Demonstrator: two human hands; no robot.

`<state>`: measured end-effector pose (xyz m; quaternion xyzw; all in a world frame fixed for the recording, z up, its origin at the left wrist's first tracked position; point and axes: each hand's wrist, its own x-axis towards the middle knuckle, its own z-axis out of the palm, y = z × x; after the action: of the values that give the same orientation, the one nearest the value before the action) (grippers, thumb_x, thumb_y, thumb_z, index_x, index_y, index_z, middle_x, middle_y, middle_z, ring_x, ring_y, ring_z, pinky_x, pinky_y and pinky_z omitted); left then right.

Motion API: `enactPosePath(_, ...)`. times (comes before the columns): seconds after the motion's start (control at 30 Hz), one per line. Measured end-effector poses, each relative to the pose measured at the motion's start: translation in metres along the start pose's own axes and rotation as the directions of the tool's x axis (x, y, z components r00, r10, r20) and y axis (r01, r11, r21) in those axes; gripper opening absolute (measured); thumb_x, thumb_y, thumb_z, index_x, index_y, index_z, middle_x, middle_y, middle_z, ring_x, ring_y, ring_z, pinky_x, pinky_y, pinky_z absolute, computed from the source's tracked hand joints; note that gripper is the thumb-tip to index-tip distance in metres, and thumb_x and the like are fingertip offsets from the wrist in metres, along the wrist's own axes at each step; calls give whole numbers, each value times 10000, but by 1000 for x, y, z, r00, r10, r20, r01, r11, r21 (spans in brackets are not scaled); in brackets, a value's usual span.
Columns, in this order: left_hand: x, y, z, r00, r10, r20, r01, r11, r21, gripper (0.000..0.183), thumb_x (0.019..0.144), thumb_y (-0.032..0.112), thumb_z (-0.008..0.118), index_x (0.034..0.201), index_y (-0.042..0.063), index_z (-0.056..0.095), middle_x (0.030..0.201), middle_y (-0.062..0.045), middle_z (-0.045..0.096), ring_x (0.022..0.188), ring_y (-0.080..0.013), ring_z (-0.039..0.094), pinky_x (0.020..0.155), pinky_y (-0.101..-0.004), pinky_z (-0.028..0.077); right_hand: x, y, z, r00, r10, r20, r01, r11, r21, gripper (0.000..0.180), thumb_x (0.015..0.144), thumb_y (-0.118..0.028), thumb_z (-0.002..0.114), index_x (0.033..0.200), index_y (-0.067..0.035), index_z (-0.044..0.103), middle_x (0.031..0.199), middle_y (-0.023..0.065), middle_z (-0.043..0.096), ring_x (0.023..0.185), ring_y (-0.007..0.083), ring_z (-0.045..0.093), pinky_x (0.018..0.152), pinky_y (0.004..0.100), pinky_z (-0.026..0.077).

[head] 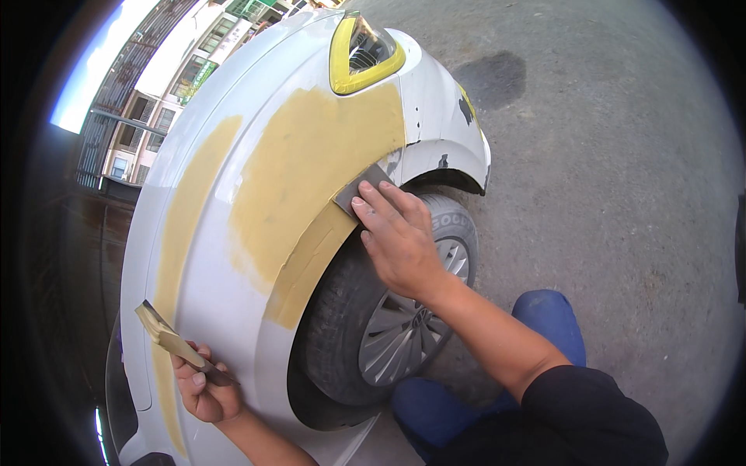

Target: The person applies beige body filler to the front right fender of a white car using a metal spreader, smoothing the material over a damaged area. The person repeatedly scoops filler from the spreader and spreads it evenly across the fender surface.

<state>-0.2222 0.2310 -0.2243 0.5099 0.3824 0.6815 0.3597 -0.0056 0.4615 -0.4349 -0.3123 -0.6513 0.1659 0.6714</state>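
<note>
My right hand (399, 239) presses a dark, flat filler spreader (366, 189) against the wheel-arch edge of a white car fender (221, 297). Yellowish body filler (309, 256) lies along the arch below the spreader, with a ridge on its inner side. A broad, smooth filler patch (303, 169) covers the fender above it, and a narrow strip (180, 227) runs farther left. At the lower left, my left hand (207, 387) grips a dark plate (217, 376) with a mass of filler (166, 338) on its far end, over the fender.
The car's wheel (408, 326) sits inside the arch, close to my right forearm. Yellow tape (340, 64) frames the headlight at the top. The white bumper (431, 116) has chipped, dark spots. Grey paved ground (594, 175) extends to the right; buildings stand at upper left.
</note>
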Motion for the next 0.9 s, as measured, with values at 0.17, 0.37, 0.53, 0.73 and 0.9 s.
enactPosePath(0.17,0,0,0,1000,6,-10,-6,1000,18,675,784,-85,463,1444,-97,322,1319,-226,501,1120,-310,543,823,-472,630,0,0,-1,1000,5,12,-5,1000,17,458,850,-43,664,1306,-43,615,1418,128,575,1305,342,497,1060,479,367)
enactPosePath(0.37,0,0,-1,1000,13,13,-13,1000,7,683,777,-78,468,1445,-97,324,1308,-227,508,1116,-312,549,810,-468,628,-6,-2,-23,999,1,42,-1,1000,6,446,873,-96,644,1317,-111,611,1439,71,562,1292,312,493,1058,500,331)
enactPosePath(0.53,0,1,-2,1000,8,4,-8,999,32,679,778,-78,468,1443,-89,331,1304,-227,510,1132,-313,551,827,-470,632,3,-2,-10,999,-31,9,31,1000,-4,443,847,-49,658,1289,-54,628,1398,127,592,1267,340,519,1031,474,377)
enactPosePath(0.73,0,-1,-2,1000,14,15,-15,999,48,668,785,-77,472,1439,-86,339,1302,-227,506,1142,-317,558,839,-467,636,-5,-2,-13,996,1,90,0,1000,-10,432,865,-86,656,1295,-89,622,1421,85,575,1292,315,498,1044,506,351)
enactPosePath(0.9,-1,-1,-2,1000,16,21,-17,999,39,673,784,-81,476,1442,-88,336,1307,-237,512,1148,-328,566,839,-470,635,-9,-9,-18,998,13,61,-13,1000,-2,425,875,-104,653,1298,-104,619,1431,61,570,1300,296,492,1055,521,335)
